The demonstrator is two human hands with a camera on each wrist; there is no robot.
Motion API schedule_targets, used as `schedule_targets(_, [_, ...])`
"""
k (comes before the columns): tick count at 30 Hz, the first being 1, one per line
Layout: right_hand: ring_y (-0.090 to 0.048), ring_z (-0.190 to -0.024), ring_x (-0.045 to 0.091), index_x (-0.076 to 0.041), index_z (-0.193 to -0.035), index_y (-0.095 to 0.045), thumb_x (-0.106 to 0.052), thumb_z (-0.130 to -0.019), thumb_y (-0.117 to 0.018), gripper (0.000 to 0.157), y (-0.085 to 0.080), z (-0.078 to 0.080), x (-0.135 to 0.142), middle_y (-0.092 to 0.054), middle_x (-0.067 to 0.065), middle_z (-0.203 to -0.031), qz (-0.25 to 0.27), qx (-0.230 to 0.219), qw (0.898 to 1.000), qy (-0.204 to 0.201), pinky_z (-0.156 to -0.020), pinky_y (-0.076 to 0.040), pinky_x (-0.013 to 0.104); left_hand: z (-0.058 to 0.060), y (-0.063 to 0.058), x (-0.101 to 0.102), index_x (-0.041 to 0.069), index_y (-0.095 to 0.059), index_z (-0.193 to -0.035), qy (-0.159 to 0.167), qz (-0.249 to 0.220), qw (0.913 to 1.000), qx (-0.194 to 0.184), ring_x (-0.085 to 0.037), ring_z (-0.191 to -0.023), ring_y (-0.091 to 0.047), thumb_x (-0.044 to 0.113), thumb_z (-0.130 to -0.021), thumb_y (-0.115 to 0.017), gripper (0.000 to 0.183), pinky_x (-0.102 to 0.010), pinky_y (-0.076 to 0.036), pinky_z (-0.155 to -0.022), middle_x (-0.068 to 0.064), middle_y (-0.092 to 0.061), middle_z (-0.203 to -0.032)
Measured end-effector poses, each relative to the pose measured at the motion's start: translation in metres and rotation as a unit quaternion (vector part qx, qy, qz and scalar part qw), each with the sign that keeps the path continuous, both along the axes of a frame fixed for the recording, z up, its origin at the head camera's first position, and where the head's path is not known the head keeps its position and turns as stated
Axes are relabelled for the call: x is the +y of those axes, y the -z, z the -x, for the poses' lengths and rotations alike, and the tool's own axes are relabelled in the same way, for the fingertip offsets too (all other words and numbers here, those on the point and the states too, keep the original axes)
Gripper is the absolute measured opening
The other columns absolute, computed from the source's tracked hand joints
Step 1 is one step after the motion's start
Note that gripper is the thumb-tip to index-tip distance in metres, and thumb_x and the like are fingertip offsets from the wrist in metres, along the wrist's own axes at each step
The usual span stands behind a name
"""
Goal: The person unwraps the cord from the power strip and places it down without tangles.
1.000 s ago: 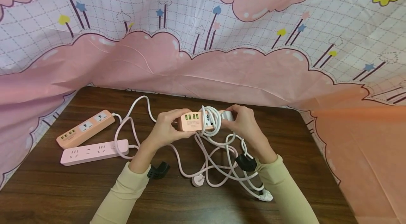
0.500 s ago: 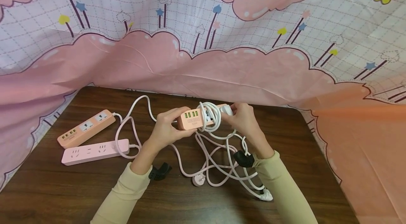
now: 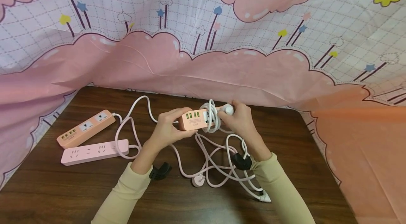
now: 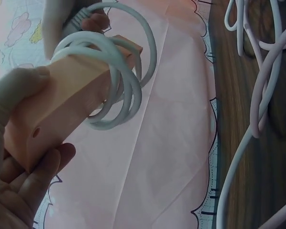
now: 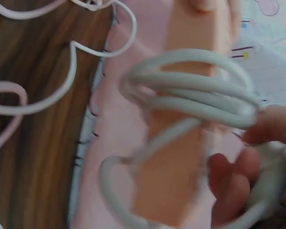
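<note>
A peach-orange power strip (image 3: 197,123) with green USB ports is held up above the table, its near face tilted toward me. My left hand (image 3: 165,125) grips its left end, thumb on one side and fingers on the other, as the left wrist view shows. Several turns of white cord (image 4: 126,86) are wrapped around the strip's middle. At the far right end, my right hand (image 3: 240,120) pinches the white plug (image 3: 228,109) on that cord. In the right wrist view its curled fingers (image 5: 236,186) lie beside the strip; that view is blurred.
A second orange power strip (image 3: 87,129) and a pink one (image 3: 95,152) lie at the left. Tangled cords (image 3: 219,168) lie below my hands, with a pink plug (image 3: 198,180) and a white plug (image 3: 265,196). A patterned cloth (image 3: 206,72) rises behind the table.
The right hand has shifted slightly and turned the plug, whose round face now shows. Cord hanging below the strip has been drawn up. My left hand stays nearly still.
</note>
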State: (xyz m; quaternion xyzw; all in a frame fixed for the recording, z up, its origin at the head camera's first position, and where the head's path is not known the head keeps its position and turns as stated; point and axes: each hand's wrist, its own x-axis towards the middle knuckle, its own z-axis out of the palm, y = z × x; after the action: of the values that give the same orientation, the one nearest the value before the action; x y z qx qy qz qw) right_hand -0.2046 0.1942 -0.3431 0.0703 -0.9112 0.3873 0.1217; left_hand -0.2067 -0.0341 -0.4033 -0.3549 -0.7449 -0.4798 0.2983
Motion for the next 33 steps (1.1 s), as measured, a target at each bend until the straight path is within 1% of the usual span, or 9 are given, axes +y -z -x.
schedule_targets(5, [-0.047,-0.054,0.015,-0.004,-0.083,-0.056,-0.016,-0.074,-0.077,0.026,-0.002,-0.012,0.002,-0.058,0.006,-0.066,-0.064,0.14,0.988,-0.009,-0.048,-0.038,0.027,0.002,0.002,-0.005,-0.004,-0.065,-0.106,-0.013,-0.025,0.9989,-0.036,-0.02,-0.076,-0.064,0.005,-0.057,-0.088,0.054,-0.034,-0.053,-0.059,-0.015,-0.069,-0.098])
schedule_targets(9, [-0.048,-0.057,0.017,-0.003,-0.085,-0.063,-0.019,-0.069,-0.083,0.03,0.002,-0.021,0.007,-0.059,0.006,-0.069,-0.077,0.199,0.977,-0.01,-0.051,-0.038,0.03,0.003,-0.002,-0.012,-0.004,-0.065,-0.107,-0.014,-0.061,0.9949,-0.078,-0.015,-0.068,-0.062,0.0,-0.058,-0.087,0.054,-0.033,-0.053,-0.051,-0.016,-0.069,-0.095])
schedule_targets(11, [-0.051,-0.06,0.018,-0.001,-0.088,-0.066,-0.019,-0.071,-0.082,0.03,0.007,-0.022,0.012,-0.061,0.008,-0.073,-0.067,0.183,0.981,-0.014,-0.052,-0.041,0.029,0.002,-0.006,-0.016,-0.006,-0.065,-0.107,-0.016,-0.077,0.9927,-0.092,-0.013,-0.062,-0.059,-0.003,-0.058,-0.086,0.054,-0.028,-0.051,-0.048,-0.017,-0.068,-0.091])
schedule_targets(15, [-0.055,-0.058,0.011,0.004,-0.103,-0.067,-0.016,-0.08,-0.075,0.031,0.02,-0.013,0.03,-0.066,0.015,-0.079,-0.013,0.082,0.997,0.008,-0.052,-0.044,0.021,-0.008,-0.022,-0.024,-0.012,-0.063,-0.104,-0.01,-0.084,0.9898,-0.114,-0.009,-0.058,-0.054,-0.009,-0.058,-0.083,0.05,-0.021,-0.047,-0.048,-0.022,-0.067,-0.087])
schedule_targets(18, [-0.055,-0.053,0.0,0.006,-0.109,-0.065,-0.013,-0.084,-0.071,0.032,0.021,-0.005,0.043,-0.066,0.02,-0.083,0.046,0.06,0.996,0.049,-0.05,-0.044,0.014,-0.012,-0.027,-0.028,-0.012,-0.063,-0.105,0.006,-0.075,0.9866,-0.145,-0.006,-0.061,-0.055,-0.01,-0.059,-0.083,0.05,-0.02,-0.048,-0.051,-0.023,-0.067,-0.089])
schedule_targets(23, [-0.057,-0.062,-0.002,0.011,-0.112,-0.062,0.001,-0.084,-0.067,0.03,0.002,-0.001,0.053,-0.065,0.016,-0.088,0.181,0.188,0.964,0.056,-0.056,-0.048,0.012,-0.002,-0.01,-0.034,-0.006,-0.064,-0.109,0.027,-0.065,0.9807,-0.182,-0.006,-0.069,-0.061,-0.006,-0.058,-0.085,0.055,-0.02,-0.052,-0.059,-0.019,-0.067,-0.096])
schedule_targets(29, [-0.06,-0.084,0.01,0.014,-0.113,-0.059,0.007,-0.087,-0.06,0.028,-0.028,-0.016,0.062,-0.066,0.005,-0.102,0.293,0.286,0.91,-0.065,-0.069,-0.05,0.017,0.002,-0.003,-0.034,-0.005,-0.064,-0.109,0.041,-0.055,0.9824,-0.174,-0.01,-0.071,-0.063,-0.002,-0.059,-0.086,0.055,-0.02,-0.052,-0.06,-0.019,-0.067,-0.096])
schedule_targets(31, [-0.06,-0.088,0.011,0.013,-0.113,-0.059,0.007,-0.087,-0.059,0.027,-0.032,-0.024,0.069,-0.066,0.006,-0.105,0.293,0.282,0.906,-0.115,-0.073,-0.049,0.017,0.003,-0.002,-0.034,-0.006,-0.064,-0.11,0.029,-0.054,0.9828,-0.174,-0.01,-0.069,-0.063,-0.002,-0.059,-0.086,0.055,-0.019,-0.051,-0.059,-0.019,-0.068,-0.095])
schedule_targets(33, [-0.06,-0.091,0.01,0.013,-0.113,-0.059,0.011,-0.087,-0.057,0.027,-0.033,-0.032,0.077,-0.066,0.005,-0.106,0.271,0.257,0.916,-0.15,-0.075,-0.048,0.017,0.003,-0.002,-0.033,-0.006,-0.064,-0.11,0.011,-0.055,0.9828,-0.176,-0.009,-0.067,-0.061,-0.002,-0.06,-0.085,0.054,-0.019,-0.05,-0.057,-0.019,-0.068,-0.094])
